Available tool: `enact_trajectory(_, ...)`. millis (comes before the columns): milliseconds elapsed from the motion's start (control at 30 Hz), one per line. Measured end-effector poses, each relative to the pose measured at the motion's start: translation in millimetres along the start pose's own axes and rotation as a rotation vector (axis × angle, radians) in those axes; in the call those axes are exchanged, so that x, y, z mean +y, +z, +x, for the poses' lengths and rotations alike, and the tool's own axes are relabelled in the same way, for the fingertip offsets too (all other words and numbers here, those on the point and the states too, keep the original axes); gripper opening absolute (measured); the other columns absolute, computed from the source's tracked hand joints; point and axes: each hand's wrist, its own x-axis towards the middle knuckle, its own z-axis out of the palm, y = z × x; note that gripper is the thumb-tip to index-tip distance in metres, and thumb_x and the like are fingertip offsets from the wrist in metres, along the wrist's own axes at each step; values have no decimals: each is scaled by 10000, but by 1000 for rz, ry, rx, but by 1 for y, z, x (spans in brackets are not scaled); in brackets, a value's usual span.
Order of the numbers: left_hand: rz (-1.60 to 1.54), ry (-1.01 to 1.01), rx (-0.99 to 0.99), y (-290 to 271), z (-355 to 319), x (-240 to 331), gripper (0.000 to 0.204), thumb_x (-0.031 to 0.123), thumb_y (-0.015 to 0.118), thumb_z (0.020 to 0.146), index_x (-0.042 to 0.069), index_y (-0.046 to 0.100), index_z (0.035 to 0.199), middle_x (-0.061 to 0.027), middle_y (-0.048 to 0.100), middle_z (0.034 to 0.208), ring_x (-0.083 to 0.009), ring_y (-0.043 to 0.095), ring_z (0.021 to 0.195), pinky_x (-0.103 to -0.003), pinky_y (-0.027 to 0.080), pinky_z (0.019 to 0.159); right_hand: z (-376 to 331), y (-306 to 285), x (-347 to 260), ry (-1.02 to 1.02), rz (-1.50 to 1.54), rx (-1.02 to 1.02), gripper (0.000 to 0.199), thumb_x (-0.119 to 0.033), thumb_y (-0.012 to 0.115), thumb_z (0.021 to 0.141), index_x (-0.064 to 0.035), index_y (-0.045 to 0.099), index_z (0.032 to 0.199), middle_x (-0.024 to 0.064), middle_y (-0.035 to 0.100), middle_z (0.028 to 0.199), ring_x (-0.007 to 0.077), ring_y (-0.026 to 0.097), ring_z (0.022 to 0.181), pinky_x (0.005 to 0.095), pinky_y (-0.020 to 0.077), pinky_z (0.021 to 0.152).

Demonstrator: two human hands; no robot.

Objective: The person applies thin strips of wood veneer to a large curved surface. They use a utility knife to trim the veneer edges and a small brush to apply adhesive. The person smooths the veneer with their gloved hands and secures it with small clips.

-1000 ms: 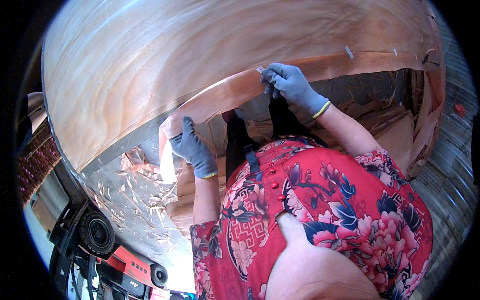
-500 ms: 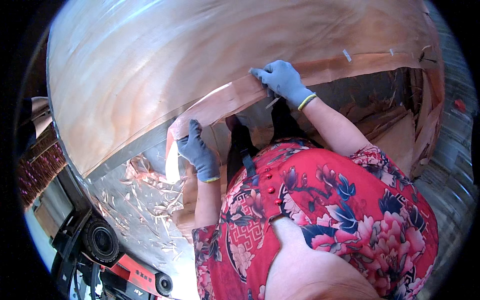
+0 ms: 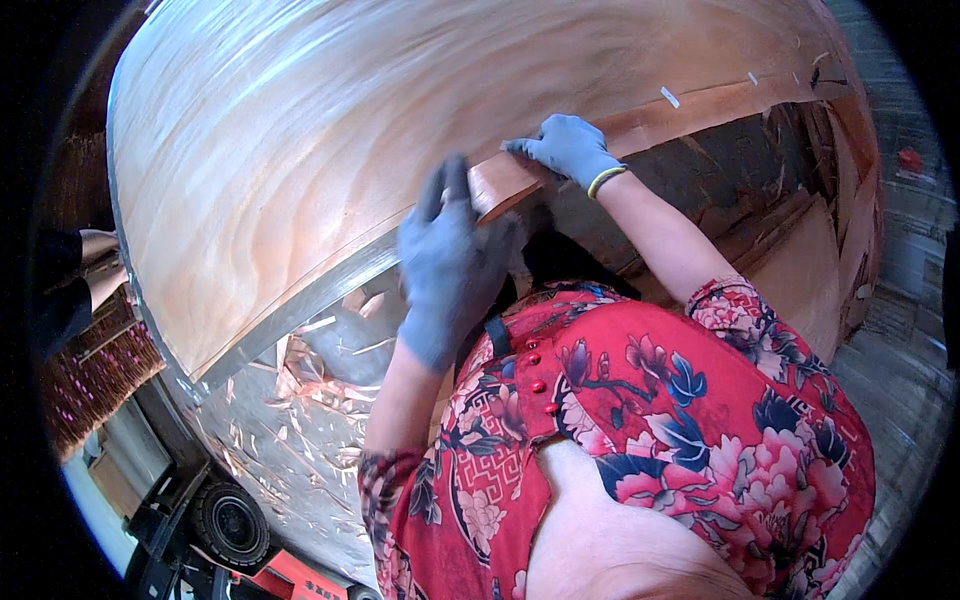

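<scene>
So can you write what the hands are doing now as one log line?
left hand: gloved, blurred, beside veneer strip | right hand: gloved, pressing on veneer strip | veneer sheet: lying flat | scraps: below the edge
</scene>
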Motion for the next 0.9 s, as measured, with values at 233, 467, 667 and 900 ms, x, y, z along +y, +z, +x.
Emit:
enact_trajectory(233,208,76,-157,100,14,-37,750,411,623,745,20,350,1324,-188,359,1354,-345,247,1305,-445,233,1027,-2,10,-11,-46,78,-25,549,-553,470,807,-54,672,913,216,632,937,376,600,929,502,464,777)
enact_trajectory(467,374,129,-155,108,11,-47,632,389,573,772,60,407,1285,-123,415,1267,-387,245,1280,-540,193,1015,-4,21,6,-174,312,-176,369,-369,504,827,-37,646,906,206,618,907,335,601,895,410,463,773)
enact_trajectory(667,433,138,-149,112,5,-58,595,389,573,759,115,437,1269,-115,417,1201,-404,248,1263,-567,192,1006,-25,54,7,-217,671,-176,267,-296,522,814,-53,626,851,195,605,740,339,599,761,410,475,636)
enact_trajectory(900,361,111,-210,97,5,-58,573,387,575,759,130,458,1257,-121,427,1197,-409,238,1263,-557,179,1023,-94,72,14,176,1078,-272,148,-162,500,850,-34,569,875,79,581,652,167,565,554,279,458,508)
